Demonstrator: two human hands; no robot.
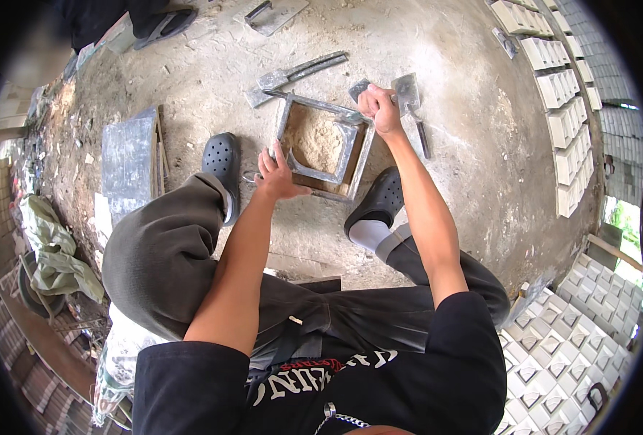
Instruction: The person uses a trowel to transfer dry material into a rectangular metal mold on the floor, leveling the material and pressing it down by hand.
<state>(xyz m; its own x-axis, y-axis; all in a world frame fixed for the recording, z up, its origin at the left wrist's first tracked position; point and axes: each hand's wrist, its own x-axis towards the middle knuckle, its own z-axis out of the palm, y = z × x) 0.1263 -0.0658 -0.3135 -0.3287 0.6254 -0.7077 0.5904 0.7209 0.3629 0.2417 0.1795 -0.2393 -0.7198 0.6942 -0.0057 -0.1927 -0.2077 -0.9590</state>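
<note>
On the floor between my feet lies a square metal mould with a smaller grey inner frame. Pale, sandy powder fills its middle. My left hand rests with spread fingers at the mould's near left corner. Above the far right corner, my right hand is closed in a fist around a small trowel-like tool, its handle mostly hidden by my fingers. A dark flat piece shows just beyond that fist. Right of it lies a trowel with a dark handle.
Long metal tools lie beyond the mould, and a handled float farther off. Grey boards are stacked at left. White moulded blocks line the right side; patterned ones stand at lower right. Another person's dark shoe shows at upper left.
</note>
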